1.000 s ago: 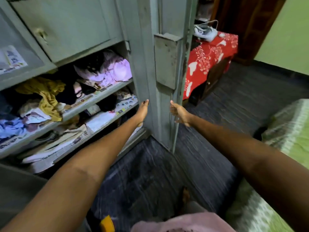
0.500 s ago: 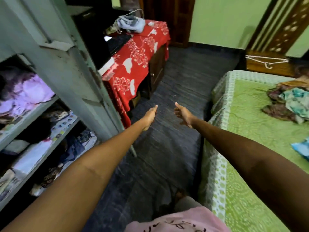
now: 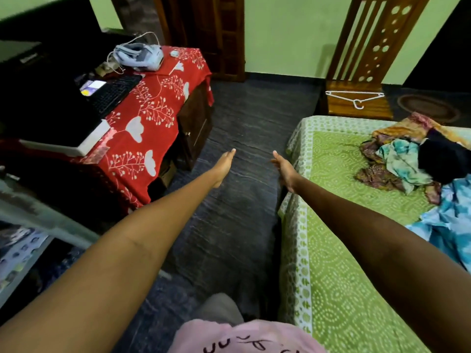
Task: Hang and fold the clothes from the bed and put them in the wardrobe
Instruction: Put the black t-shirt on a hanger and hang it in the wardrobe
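Note:
Both arms stretch forward over the dark floor. My left hand (image 3: 224, 166) and my right hand (image 3: 285, 169) hold nothing, fingers straight. The bed (image 3: 339, 250), under a green patterned sheet, lies to the right. A heap of clothes (image 3: 407, 154) sits on its far right side, with a blue printed garment (image 3: 448, 222) nearer me. A white hanger (image 3: 355, 98) lies on a wooden chair (image 3: 356, 103) past the bed's end. Only a corner of the grey wardrobe (image 3: 33, 212) shows at the lower left, with a shelf of folded clothes.
A table with a red flowered cloth (image 3: 153, 115) stands at the left, carrying a black keyboard (image 3: 112, 93), a light blue iron (image 3: 140, 57) and a dark monitor. A strip of dark floor (image 3: 237, 200) runs between table and bed.
My view has swung right, from the wardrobe shelves and its door to the room and the bed. Both hands have left the wardrobe door and now hang over the floor.

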Motion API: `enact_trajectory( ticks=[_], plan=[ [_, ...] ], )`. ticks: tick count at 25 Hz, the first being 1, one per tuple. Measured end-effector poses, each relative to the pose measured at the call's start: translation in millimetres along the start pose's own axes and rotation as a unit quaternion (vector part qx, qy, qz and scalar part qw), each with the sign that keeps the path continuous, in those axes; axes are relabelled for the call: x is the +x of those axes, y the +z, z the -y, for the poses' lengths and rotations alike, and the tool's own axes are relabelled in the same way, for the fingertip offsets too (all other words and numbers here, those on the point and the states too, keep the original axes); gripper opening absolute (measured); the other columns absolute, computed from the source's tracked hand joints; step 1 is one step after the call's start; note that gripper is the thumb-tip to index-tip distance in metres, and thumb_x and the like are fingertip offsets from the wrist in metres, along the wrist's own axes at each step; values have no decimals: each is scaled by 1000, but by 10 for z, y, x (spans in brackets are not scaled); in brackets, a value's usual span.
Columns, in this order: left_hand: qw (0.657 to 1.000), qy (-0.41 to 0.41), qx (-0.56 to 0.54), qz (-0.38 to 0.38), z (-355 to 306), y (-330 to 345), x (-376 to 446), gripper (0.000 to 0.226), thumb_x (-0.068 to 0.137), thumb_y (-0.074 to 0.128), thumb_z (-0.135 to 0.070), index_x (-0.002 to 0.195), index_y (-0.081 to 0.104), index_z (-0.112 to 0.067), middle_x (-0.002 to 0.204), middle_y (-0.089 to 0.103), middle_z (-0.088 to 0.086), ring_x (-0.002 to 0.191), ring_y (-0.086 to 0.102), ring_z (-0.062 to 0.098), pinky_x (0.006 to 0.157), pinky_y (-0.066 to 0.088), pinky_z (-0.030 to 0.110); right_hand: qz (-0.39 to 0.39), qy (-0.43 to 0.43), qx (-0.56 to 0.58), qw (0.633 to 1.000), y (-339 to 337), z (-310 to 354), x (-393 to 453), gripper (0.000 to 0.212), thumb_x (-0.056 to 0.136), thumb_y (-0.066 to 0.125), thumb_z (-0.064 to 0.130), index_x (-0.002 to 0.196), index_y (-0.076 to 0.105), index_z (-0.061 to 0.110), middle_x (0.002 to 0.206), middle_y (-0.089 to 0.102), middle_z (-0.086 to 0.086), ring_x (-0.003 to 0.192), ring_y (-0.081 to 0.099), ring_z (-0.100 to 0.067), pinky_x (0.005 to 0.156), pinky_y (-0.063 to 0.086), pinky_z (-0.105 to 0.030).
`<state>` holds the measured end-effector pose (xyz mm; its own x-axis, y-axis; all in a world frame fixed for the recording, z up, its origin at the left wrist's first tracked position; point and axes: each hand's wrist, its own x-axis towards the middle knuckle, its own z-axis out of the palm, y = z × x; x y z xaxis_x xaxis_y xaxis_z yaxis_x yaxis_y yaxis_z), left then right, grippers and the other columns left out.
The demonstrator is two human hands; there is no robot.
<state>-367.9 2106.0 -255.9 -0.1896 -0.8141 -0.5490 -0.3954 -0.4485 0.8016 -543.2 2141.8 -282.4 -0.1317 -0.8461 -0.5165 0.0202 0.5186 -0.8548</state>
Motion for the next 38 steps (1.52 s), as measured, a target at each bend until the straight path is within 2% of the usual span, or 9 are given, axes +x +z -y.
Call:
enact_trajectory(
  ticks=[6, 8, 10, 14, 18, 24, 30, 35, 38],
  plan=[
    [1000, 6, 14, 11, -614, 448, 878, 64, 101, 26, -44, 151, -2, -15, 158, 2, 7, 144, 13, 29, 115, 17, 43, -6, 35, 53, 998, -496, 290, 640, 63, 93, 35, 59, 140, 42, 17, 147, 39, -1, 134, 36, -18, 101, 30, -24],
    [999, 16, 29, 12, -918, 583, 1287, 66, 101, 27, -44, 151, -5, -15, 159, 1, 7, 144, 12, 29, 115, 17, 44, -11, 41, 66, 997, -722, 511, 872, 48, 97, 32, 50, 133, 46, 20, 134, 50, 2, 125, 44, -14, 85, 37, -15],
    [999, 27, 37, 28, -1210, 691, 1733, 66, 101, 27, -45, 151, -6, -16, 159, -1, 7, 145, 9, 28, 115, 15, 45, -45, 26, 91, 994, -980, 758, 1152, 50, 101, 28, 40, 140, 38, 10, 133, 45, 1, 132, 37, -16, 78, 32, -17],
    [997, 15, 55, 49, -1781, 892, 2484, 67, 100, 25, -48, 151, -6, -18, 159, -4, 5, 145, 7, 27, 115, 13, 46, -96, 9, 55, 994, -1478, 1100, 1887, 59, 101, 27, 43, 147, 25, 7, 155, 20, -5, 144, 16, -18, 112, 18, -32],
    [993, 26, 89, 78, -2318, 1286, 3180, 65, 101, 25, -46, 151, -4, -17, 159, -2, 5, 145, 6, 26, 115, 13, 43, -139, 35, 78, 987, -1981, 1315, 2446, 61, 99, 29, 47, 148, 26, 10, 157, 18, -7, 144, 15, -22, 113, 15, -40],
    [977, 43, 146, 152, -3048, 2065, 4246, 66, 100, 30, -47, 151, 3, -15, 159, 5, 4, 145, 11, 24, 114, 17, 39, -199, 65, 140, 968, -2954, 1446, 3234, 57, 101, 28, 43, 147, 24, 10, 157, 17, -7, 144, 15, -23, 113, 16, -40],
    [943, 15, 212, 256, -3583, 3066, 5070, 67, 97, 34, -52, 151, 10, -20, 157, 17, 2, 141, 25, 25, 114, 25, 42, -271, 105, 202, 935, -3869, 1374, 3584, 63, 99, 31, 48, 149, 21, 12, 157, 14, -8, 144, 16, -26, 112, 18, -45],
    [886, 9, 318, 338, -3866, 4000, 5282, 63, 100, 33, -44, 151, 9, -18, 158, 11, 4, 142, 21, 25, 111, 26, 38, -361, 114, 295, 877, -4407, 1212, 3631, 50, 102, 28, 38, 143, 34, 9, 139, 40, -7, 135, 33, -28, 92, 38, -31],
    [838, 30, 390, 380, -3906, 4608, 5448, 61, 100, 33, -42, 151, 11, -16, 158, 10, 5, 142, 20, 27, 110, 26, 38, -421, 126, 348, 828, -4624, 1099, 3594, 50, 103, 28, 33, 144, 30, 6, 144, 35, -6, 138, 28, -25, 105, 29, -34]
  ],
)
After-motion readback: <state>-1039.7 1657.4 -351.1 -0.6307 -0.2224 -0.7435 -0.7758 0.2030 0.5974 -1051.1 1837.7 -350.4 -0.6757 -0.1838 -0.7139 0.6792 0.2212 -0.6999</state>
